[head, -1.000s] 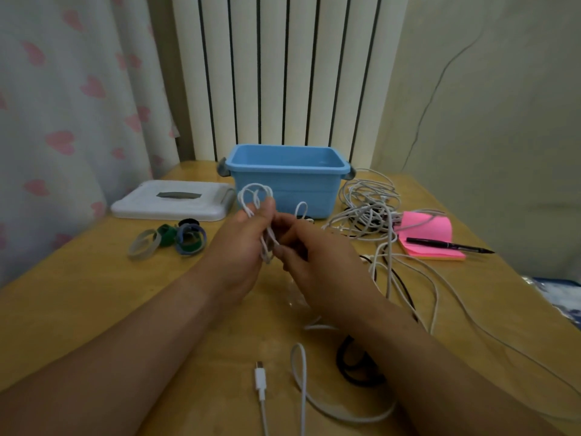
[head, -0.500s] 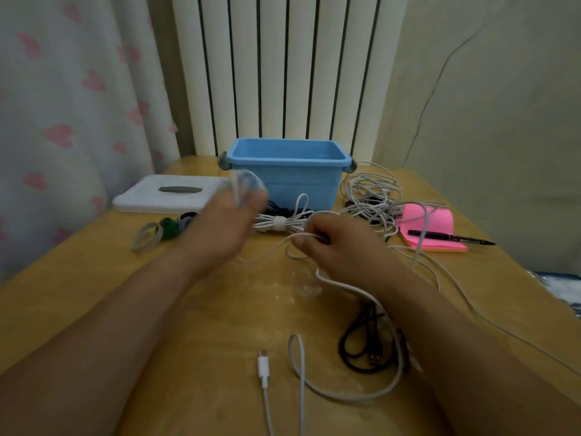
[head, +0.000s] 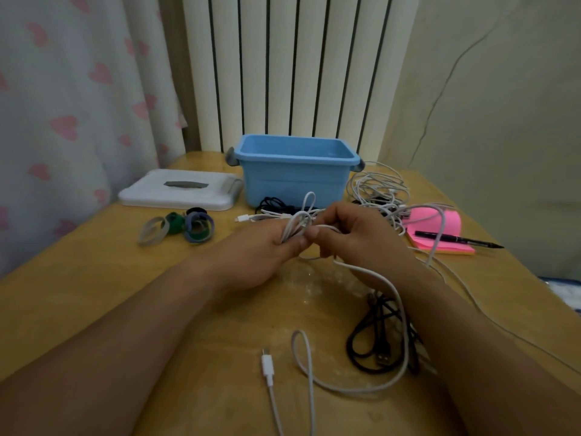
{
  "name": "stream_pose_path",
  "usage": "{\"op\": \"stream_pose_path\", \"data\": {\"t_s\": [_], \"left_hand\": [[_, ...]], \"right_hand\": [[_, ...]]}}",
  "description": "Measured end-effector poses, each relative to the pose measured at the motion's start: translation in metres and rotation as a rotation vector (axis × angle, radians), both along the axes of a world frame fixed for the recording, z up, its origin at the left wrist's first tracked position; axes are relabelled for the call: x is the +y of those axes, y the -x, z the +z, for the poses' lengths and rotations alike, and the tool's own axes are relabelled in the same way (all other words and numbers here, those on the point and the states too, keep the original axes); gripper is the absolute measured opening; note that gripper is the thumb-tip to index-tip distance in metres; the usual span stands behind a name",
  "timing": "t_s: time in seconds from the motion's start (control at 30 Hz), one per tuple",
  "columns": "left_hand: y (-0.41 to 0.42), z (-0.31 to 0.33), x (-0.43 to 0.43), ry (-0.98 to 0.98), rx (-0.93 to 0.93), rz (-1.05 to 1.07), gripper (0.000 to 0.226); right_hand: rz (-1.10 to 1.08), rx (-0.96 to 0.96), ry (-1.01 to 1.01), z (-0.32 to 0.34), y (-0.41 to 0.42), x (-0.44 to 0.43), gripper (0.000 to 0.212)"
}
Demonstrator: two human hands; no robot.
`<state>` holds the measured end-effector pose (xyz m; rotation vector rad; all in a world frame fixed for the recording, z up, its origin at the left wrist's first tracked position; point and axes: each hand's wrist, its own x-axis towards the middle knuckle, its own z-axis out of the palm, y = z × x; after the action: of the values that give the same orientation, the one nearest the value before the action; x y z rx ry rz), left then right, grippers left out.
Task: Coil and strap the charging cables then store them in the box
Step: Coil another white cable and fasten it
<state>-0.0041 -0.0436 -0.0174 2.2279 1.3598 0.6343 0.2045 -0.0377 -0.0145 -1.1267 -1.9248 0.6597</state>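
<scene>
Where the yellow wooden bench reaches its near edge, one white charging cable with a small plug lies loose. Its cord loops right past one tangled black USB cable and rises to the two hands. Over the bench's middle, the left hand has its fingers curled round a bunch of white cable loops, with the thumb pressed on them. The right hand, touching it, pinches the same cord between thumb and curled fingers. Toward the left edge sits a cluster of soft strap rings, at least four: grey, green, blue, black. Beyond the hands lie one coiled black cable and one bundled white cable, just before the one open blue plastic box. One flat white lid lies at the far left. A heap of white cables, too tangled to count, lies at the far right, beside one pink notepad carrying one black pen.
</scene>
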Motion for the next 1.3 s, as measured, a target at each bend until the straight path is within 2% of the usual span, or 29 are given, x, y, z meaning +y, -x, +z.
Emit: {"op": "stream_pose_path", "data": {"t_s": [0.07, 0.13, 0.27, 0.33, 0.43, 0.57, 0.7, 0.87, 0.93, 1.03, 1.1, 1.17, 1.23, 1.3], "left_hand": [[-0.002, 0.001, -0.003, -0.017, -0.066, 0.029, 0.031], [-0.001, 0.000, -0.003, -0.015, -0.235, 0.101, 0.036], [0.011, 0.002, 0.008, -0.015, -0.622, 0.327, 0.045], [0.011, 0.002, 0.009, 0.051, -0.765, 0.348, 0.042], [-0.005, -0.001, -0.001, 0.173, -0.826, 0.237, 0.046], [-0.023, -0.002, -0.011, 0.177, -0.773, 0.108, 0.060], [-0.026, 0.000, -0.012, 0.117, -0.734, 0.164, 0.034], [-0.026, -0.006, -0.007, 0.055, -0.662, 0.167, 0.028], [-0.026, -0.007, -0.008, 0.073, -0.732, 0.203, 0.036], [-0.021, -0.005, -0.005, 0.105, -0.912, 0.268, 0.049], [-0.017, -0.003, 0.001, 0.140, -1.093, 0.260, 0.050], [-0.012, 0.000, 0.006, 0.207, -1.298, 0.216, 0.044], [-0.003, 0.007, 0.010, 0.267, -1.457, 0.159, 0.041], [0.010, 0.013, 0.014, 0.258, -1.475, 0.176, 0.042]], "right_hand": [[-0.001, 0.015, -0.003, 0.000, 0.001, 0.000, 0.012], [-0.018, -0.016, 0.008, 0.001, 0.000, 0.001, 0.021], [-0.048, -0.314, 0.044, -0.003, -0.003, 0.006, 0.029], [-0.038, -0.290, 0.048, -0.004, -0.001, 0.006, 0.028], [-0.025, -0.161, -0.012, -0.008, 0.009, 0.001, 0.022], [-0.050, -0.284, -0.140, -0.022, 0.022, -0.002, 0.020], [-0.062, -0.352, -0.235, -0.021, 0.025, -0.003, 0.017], [-0.084, -0.420, -0.282, -0.020, 0.032, -0.006, 0.021], [-0.070, -0.394, -0.291, -0.019, 0.034, -0.007, 0.017], [-0.061, -0.410, -0.267, -0.014, 0.033, -0.011, 0.032], [-0.087, -0.441, -0.237, -0.013, 0.034, -0.010, 0.009], [-0.132, -0.477, -0.254, -0.014, 0.032, -0.009, 0.015], [-0.175, -0.578, -0.244, -0.016, 0.028, -0.006, 0.012], [-0.182, -0.664, -0.174, -0.017, 0.021, -0.004, 0.012]]}}
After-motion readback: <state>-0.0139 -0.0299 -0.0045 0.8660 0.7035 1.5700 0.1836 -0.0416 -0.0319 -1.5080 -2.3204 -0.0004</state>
